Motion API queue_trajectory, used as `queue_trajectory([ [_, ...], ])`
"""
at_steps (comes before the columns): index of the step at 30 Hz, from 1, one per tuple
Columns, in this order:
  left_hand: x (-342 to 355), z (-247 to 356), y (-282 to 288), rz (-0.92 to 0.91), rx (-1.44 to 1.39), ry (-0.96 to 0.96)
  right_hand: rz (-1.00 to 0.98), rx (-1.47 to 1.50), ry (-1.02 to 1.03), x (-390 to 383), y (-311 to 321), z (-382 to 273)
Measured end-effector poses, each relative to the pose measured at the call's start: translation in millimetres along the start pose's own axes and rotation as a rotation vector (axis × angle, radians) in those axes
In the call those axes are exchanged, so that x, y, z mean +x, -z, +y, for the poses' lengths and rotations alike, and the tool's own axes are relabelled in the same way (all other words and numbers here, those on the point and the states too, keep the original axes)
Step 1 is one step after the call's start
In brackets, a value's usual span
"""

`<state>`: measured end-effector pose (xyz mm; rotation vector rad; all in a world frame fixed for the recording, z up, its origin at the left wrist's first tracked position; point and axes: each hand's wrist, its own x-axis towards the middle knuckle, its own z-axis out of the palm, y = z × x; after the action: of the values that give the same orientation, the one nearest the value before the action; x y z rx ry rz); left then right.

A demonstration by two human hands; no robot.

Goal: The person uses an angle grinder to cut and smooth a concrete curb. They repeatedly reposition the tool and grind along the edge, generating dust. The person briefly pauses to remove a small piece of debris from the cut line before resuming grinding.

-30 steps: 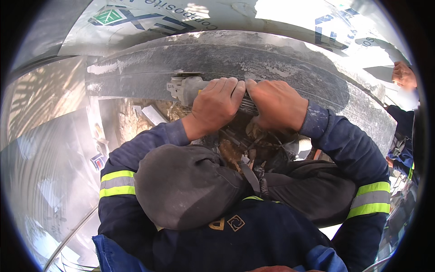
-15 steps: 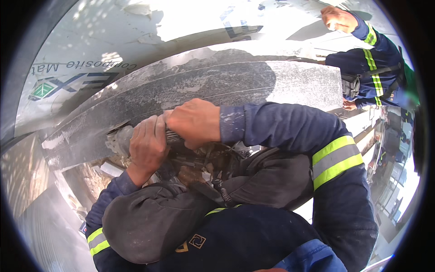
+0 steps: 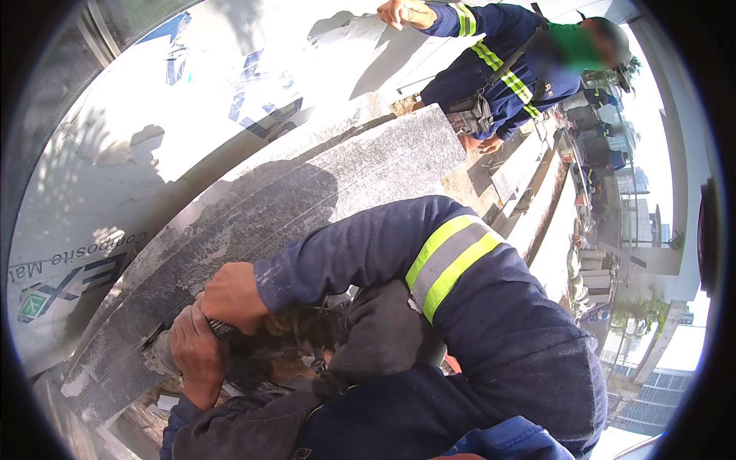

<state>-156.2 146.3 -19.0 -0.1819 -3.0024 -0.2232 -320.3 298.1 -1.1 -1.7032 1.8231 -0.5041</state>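
A dust-coated angle grinder (image 3: 160, 353) lies against the near edge of a long grey slab (image 3: 383, 165). My left hand (image 3: 198, 351) is closed around its front part, close to the head. Just behind it, my right hand (image 3: 233, 295) wraps the ribbed body, its knuckles touching the left fingers. Thin straight lines run lengthwise along the slab's dusty top. Most of the grinder, with its disc, is hidden by my hands and the slab edge.
A co-worker (image 3: 498, 69) in a navy jacket with reflective bands is at the slab's far end, one hand (image 3: 406, 13) raised. White printed sheeting (image 3: 92, 184) covers the wall on the left. Planks (image 3: 521, 172) lie to the right, with rubble below my hands.
My view has swung to the right, so slab and hands appear further left and lower, and more of the co-worker shows. Both hands keep the same hold on the angle grinder.
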Motion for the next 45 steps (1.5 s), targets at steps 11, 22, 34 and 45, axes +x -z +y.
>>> queue_trajectory([
  [11,10.7,-7.7,7.4,-0.012,0.07,0.018,-0.086,0.052,-0.043,16.8,6.4,11.0],
  [22,-4.3,-65.0,75.1,0.334,0.386,-0.114,0.102,0.228,0.062,64.2,40.7,-46.6],
  [34,-304.6,-171.6,9.7,0.839,0.339,1.112,0.117,0.078,-0.126,134.8,54.4,-85.4],
  [45,-703.9,-295.6,27.6,0.112,1.145,1.925,0.071,0.33,0.002,205.5,-29.4,-139.2],
])
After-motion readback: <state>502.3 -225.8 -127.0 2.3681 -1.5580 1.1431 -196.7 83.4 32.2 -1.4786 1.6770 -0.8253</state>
